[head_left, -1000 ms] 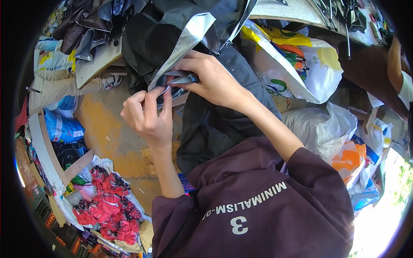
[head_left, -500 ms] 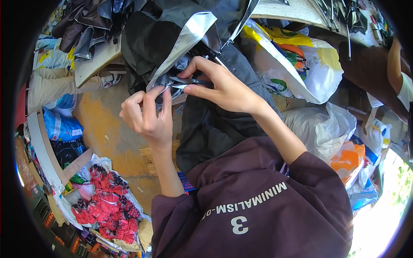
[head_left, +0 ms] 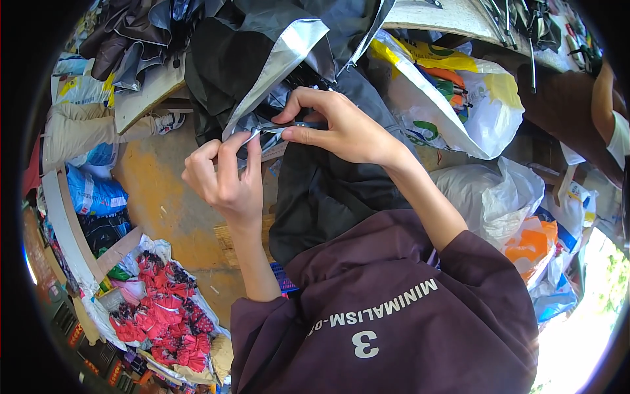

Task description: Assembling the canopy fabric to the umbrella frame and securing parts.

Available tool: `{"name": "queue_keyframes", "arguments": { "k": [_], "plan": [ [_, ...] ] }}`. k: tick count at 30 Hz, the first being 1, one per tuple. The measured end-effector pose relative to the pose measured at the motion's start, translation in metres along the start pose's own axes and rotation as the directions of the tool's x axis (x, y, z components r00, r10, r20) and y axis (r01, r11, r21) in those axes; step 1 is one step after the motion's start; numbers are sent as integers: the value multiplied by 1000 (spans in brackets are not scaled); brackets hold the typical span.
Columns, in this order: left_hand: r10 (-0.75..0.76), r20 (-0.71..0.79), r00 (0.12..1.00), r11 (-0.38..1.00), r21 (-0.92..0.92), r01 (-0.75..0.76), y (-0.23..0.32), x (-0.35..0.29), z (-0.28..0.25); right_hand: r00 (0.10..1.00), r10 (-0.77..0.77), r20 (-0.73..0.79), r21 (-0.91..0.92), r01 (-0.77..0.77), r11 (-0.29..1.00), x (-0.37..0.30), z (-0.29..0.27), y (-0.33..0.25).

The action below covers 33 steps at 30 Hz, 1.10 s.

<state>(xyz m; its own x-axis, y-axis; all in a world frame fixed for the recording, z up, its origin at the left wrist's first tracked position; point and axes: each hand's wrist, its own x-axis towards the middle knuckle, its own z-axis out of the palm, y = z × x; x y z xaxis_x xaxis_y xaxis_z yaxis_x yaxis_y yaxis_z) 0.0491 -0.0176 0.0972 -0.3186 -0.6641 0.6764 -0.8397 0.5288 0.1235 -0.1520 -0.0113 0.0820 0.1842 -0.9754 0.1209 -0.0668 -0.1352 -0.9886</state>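
Note:
My left hand [head_left: 226, 174] pinches the edge of black cloth with a silver underside, an umbrella canopy [head_left: 279, 62] by its look, spread over my lap. A small pair of dark-handled thread snips [head_left: 295, 125] is held between the thumb and fingers of my right hand [head_left: 351, 131]. Its blades point left and lie right beside my left fingertips, at the cloth's edge. What exactly sits between the blades is too small to make out. Dark umbrella ribs [head_left: 320, 80] show partly under the cloth, just beyond my right hand.
Boards at the far left [head_left: 151, 92] and far right [head_left: 453, 20] carry umbrella parts. A white and yellow plastic bag [head_left: 489, 115] stands right of my lap, with a clear bag [head_left: 489, 200] nearer. Red folded cloth bundles [head_left: 161, 315] fill a container at lower left. Other people's limbs show at both sides.
The snips' blades have drawn closer together, and my right hand has shifted very slightly. My left hand keeps its pinch on the cloth in the same place.

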Motion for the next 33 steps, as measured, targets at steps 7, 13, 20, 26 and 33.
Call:
{"name": "queue_keyframes", "arguments": {
  "k": [7,13,20,26,33],
  "plan": [
    [-7,2,1000,1000,-1,7,2,2,-2,996,77,40,48,-79,996,-1,-5,-5],
    [-15,-6,1000,1000,9,15,-2,0,-3,983,177,48,181,-183,966,-7,-7,-4],
    [-7,-14,1000,1000,-6,7,1,4,0,998,56,-14,61,-55,997,-3,-2,-1],
    [-37,-23,999,999,-3,37,-7,3,-7,964,145,-224,79,-131,988,-52,-47,6],
    [-25,-16,1000,1000,14,26,-10,4,-9,956,203,-213,-345,-268,899,-79,-42,30]
  ]
}}
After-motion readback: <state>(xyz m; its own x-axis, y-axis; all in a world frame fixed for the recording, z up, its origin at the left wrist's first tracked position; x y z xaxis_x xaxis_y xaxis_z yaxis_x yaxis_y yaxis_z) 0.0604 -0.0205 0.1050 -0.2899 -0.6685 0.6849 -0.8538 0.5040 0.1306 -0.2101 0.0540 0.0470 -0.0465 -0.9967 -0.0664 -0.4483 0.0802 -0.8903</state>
